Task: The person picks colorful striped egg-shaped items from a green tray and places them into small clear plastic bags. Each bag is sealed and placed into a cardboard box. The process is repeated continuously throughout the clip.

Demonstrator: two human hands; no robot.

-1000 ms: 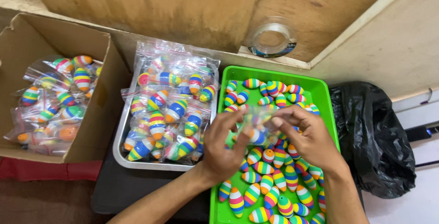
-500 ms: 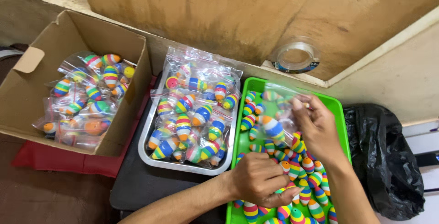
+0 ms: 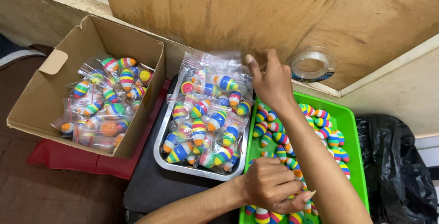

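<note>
An open brown cardboard box (image 3: 68, 68) stands at the left on a red mat, its flaps folded outward. It is filled with small clear plastic bags (image 3: 103, 100), each packed with rainbow-striped egg-shaped toys in red, yellow, green and blue. Just right of the box, a metal tray (image 3: 167, 162) carries a heap of the same clear bags of striped toys (image 3: 206, 123), piled up to its far rim. One more clear bag (image 3: 219, 61) lies at the top of that heap, its upper edge blurred, touched by the fingers (image 3: 256, 64) of the right hand (image 3: 274, 84). No labels, signs or screens show.
</note>
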